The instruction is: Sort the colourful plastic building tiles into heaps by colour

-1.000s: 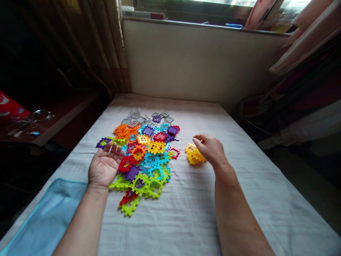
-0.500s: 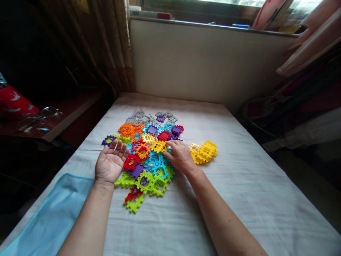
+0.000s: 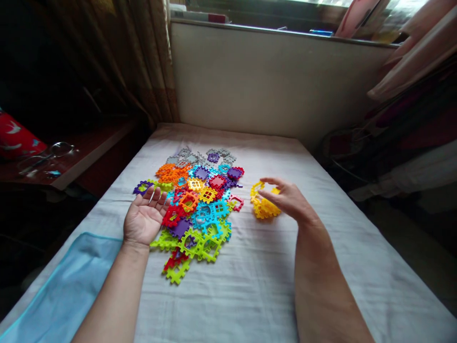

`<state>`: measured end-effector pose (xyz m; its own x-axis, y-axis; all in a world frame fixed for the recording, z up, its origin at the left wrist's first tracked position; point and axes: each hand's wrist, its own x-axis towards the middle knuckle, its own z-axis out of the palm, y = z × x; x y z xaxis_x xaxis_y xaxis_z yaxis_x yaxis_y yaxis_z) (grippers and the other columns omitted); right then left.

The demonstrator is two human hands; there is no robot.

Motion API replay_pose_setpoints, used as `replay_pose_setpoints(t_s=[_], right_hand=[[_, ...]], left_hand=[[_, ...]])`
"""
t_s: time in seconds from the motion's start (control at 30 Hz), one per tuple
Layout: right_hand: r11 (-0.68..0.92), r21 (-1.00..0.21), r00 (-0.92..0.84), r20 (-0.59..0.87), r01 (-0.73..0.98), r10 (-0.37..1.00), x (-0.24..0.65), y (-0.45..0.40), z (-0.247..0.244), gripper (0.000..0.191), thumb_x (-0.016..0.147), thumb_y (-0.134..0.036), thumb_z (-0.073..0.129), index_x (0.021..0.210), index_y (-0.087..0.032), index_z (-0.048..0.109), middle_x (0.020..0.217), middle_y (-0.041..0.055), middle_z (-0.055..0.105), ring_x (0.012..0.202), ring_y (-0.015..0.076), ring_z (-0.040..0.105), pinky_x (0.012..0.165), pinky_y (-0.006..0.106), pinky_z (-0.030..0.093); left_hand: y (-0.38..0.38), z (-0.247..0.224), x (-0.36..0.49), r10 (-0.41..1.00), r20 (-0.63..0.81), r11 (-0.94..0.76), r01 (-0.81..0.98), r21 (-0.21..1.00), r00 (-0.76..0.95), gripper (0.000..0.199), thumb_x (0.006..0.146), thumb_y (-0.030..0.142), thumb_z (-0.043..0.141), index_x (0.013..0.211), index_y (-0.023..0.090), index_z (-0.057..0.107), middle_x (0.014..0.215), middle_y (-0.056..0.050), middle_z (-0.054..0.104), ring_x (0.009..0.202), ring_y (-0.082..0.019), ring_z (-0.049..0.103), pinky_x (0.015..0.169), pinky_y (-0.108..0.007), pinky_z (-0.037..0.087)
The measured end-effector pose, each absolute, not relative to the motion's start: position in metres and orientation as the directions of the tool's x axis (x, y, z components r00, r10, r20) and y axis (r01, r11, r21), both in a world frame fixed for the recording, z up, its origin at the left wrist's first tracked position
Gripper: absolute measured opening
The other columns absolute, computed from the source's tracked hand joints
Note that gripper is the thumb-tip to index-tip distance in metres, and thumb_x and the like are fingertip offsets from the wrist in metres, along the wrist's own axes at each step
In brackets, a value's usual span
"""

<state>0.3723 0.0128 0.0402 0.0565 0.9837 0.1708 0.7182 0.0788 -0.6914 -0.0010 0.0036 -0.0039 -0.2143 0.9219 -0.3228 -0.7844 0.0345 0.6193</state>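
Note:
My left hand point(image 3: 143, 220) rests palm up at the left side of a mixed heap of interlocking plastic tiles, open, with nothing in its palm. Beside its fingers lie a red tile point(image 3: 173, 216) and a purple tile point(image 3: 180, 228). Over a small pile of yellow tiles point(image 3: 264, 208), right of the heap, hovers my right hand point(image 3: 291, 200). Its thumb and forefinger are apart, and no tile shows gripped between them. A yellow windowed tile point(image 3: 207, 194) sits in the middle of the heap. Part of the yellow pile is hidden behind my right hand.
Orange tiles point(image 3: 171, 172) and grey tiles point(image 3: 182, 156) lie toward the back, green tiles point(image 3: 210, 250) at the front. A blue cloth point(image 3: 67, 281) covers the bed's left front. Glasses point(image 3: 61, 149) rest on a dark side table point(image 3: 103, 147). A wall point(image 3: 250, 81) stands behind.
My right hand has moved from the heap to the right, over the yellow pile. A red tile at the heap's right edge is now uncovered. My left hand has hardly moved.

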Motion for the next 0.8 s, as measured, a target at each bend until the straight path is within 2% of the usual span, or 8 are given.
replay_pose_setpoints(t_s=[0.1, 0.23, 0.4, 0.67, 0.8], right_hand=[[-0.088, -0.815, 0.168, 0.011, 0.572, 0.986, 0.409, 0.010, 0.036, 0.044, 0.069, -0.046, 0.072, 0.104, -0.019, 0.074, 0.109, 0.0094, 0.074, 0.096, 0.0247, 0.068, 0.088, 0.038, 0.053], [-0.150, -0.859, 0.105, -0.112, 0.490, 0.988, 0.426, 0.007, 0.029, 0.047, 0.062, -0.044, 0.075, 0.102, -0.018, 0.073, 0.106, 0.0092, 0.074, 0.092, 0.0246, 0.069, 0.086, 0.037, 0.054], [-0.134, -0.784, 0.095, -0.095, 0.607, 0.991, 0.429, 0.001, 0.035, 0.037, 0.066, -0.033, 0.071, 0.101, -0.021, 0.074, 0.107, 0.0052, 0.075, 0.094, 0.0230, 0.068, 0.091, 0.036, 0.051], [-0.204, -0.673, 0.175, -0.112, 0.711, 0.978, 0.438, 0.000, 0.032, 0.045, 0.068, -0.028, 0.068, 0.112, -0.018, 0.073, 0.108, 0.0055, 0.074, 0.080, 0.0185, 0.066, 0.083, 0.032, 0.052], [-0.193, -0.572, 0.176, -0.084, 0.797, 0.981, 0.445, 0.003, 0.025, 0.043, 0.068, -0.026, 0.068, 0.109, -0.020, 0.074, 0.112, 0.0057, 0.073, 0.093, 0.0209, 0.066, 0.089, 0.032, 0.051]], left_hand=[[0.004, -0.004, -0.001, 0.917, -0.331, 0.033, -0.784, 0.619, -0.223, 0.020, 0.089, 0.033, 0.055, 0.094, 0.020, 0.069, 0.099, -0.006, 0.075, 0.093, -0.019, 0.070, 0.087, -0.037, 0.057], [0.004, -0.003, 0.000, 0.916, -0.328, 0.037, -0.766, 0.642, -0.231, 0.020, 0.089, 0.034, 0.056, 0.094, 0.020, 0.069, 0.097, -0.006, 0.075, 0.093, -0.019, 0.071, 0.089, -0.038, 0.057], [0.004, 0.002, 0.003, 0.899, -0.360, 0.035, -0.777, 0.628, -0.251, 0.026, 0.093, 0.033, 0.047, 0.093, 0.020, 0.069, 0.093, -0.006, 0.075, 0.088, -0.018, 0.071, 0.084, -0.034, 0.059], [0.005, 0.001, 0.001, 0.900, -0.356, 0.036, -0.773, 0.633, -0.250, 0.024, 0.091, 0.032, 0.048, 0.094, 0.021, 0.069, 0.093, -0.005, 0.076, 0.088, -0.019, 0.072, 0.081, -0.035, 0.060], [0.005, 0.000, 0.001, 0.899, -0.359, 0.041, -0.770, 0.637, -0.250, 0.025, 0.092, 0.033, 0.047, 0.094, 0.022, 0.069, 0.093, -0.005, 0.076, 0.089, -0.019, 0.072, 0.080, -0.034, 0.060]])
